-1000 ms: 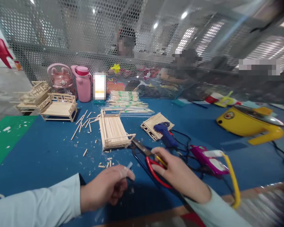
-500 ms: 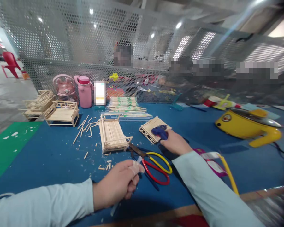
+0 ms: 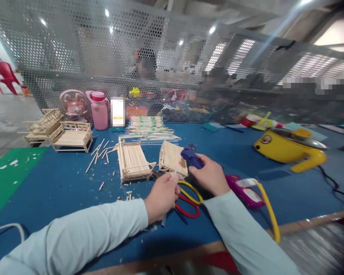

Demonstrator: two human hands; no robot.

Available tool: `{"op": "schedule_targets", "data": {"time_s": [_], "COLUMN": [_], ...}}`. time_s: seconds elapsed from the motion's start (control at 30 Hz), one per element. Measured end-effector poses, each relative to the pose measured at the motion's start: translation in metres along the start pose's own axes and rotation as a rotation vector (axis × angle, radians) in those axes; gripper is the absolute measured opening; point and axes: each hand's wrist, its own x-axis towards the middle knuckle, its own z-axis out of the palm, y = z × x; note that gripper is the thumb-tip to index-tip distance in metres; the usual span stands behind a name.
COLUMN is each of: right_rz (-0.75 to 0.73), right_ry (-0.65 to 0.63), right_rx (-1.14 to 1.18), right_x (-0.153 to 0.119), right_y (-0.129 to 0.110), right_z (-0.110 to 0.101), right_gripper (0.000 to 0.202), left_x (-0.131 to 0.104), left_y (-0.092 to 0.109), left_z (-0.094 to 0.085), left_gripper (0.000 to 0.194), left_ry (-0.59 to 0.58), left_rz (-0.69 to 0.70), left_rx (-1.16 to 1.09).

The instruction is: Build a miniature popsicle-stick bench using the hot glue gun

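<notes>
My left hand (image 3: 163, 198) is closed around a translucent glue stick (image 3: 164, 220). One end pokes out below the fist, the other by the thumb, where a finger has a pale wrapping. In my right hand (image 3: 211, 175) is a blue glue gun (image 3: 192, 156), its front end over the right edge of a small panel of wooden sticks (image 3: 170, 154). Scissors (image 3: 192, 213) with one red and one yellow handle lie under and beside my left hand, blades partly hidden. Left of the panel stands a small bed-like stick frame (image 3: 134, 160).
More stick furniture (image 3: 71, 139) stands at the left, near loose stick pieces (image 3: 96, 152). Behind are bundled sticks (image 3: 146, 124), a pink bottle (image 3: 99, 112) and a perforated metal screen (image 3: 83, 49). A purple tape dispenser (image 3: 252, 202) and yellow electric pot (image 3: 286, 147) are to the right.
My left hand has moved right and up with the glue stick, closer to the glue gun. The gun has turned somewhat and shifted to the panel's right edge. The view has swung slightly right.
</notes>
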Motion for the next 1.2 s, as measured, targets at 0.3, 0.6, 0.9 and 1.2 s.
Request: {"op": "schedule_targets", "data": {"time_s": [0.3, 0.6, 0.9, 1.2], "right_rz": [-0.275, -0.388, -0.367, -0.346], "right_ry": [0.019, 0.228, 0.314, 0.357], "right_rx": [0.091, 0.023, -0.008, 0.001], "right_x": [-0.020, -0.019, -0.022, -0.024], "right_y": [-0.019, -0.017, -0.017, -0.015], "right_z": [-0.007, 0.004, 0.007, 0.012], "right_gripper": [0.044, 0.048, 0.046, 0.049], "left_x": [-0.005, -0.010, -0.012, -0.011], "left_y": [0.006, -0.005, -0.012, -0.015], "left_z": [-0.007, -0.014, -0.018, -0.022], "left_gripper": [0.020, 0.034, 0.036, 0.037], "left_ry": [-0.058, -0.090, -0.115, -0.140], "left_rz": [0.086, 0.146, 0.210, 0.263], "left_rx": [-0.086, -0.030, 0.005, 0.030]}}
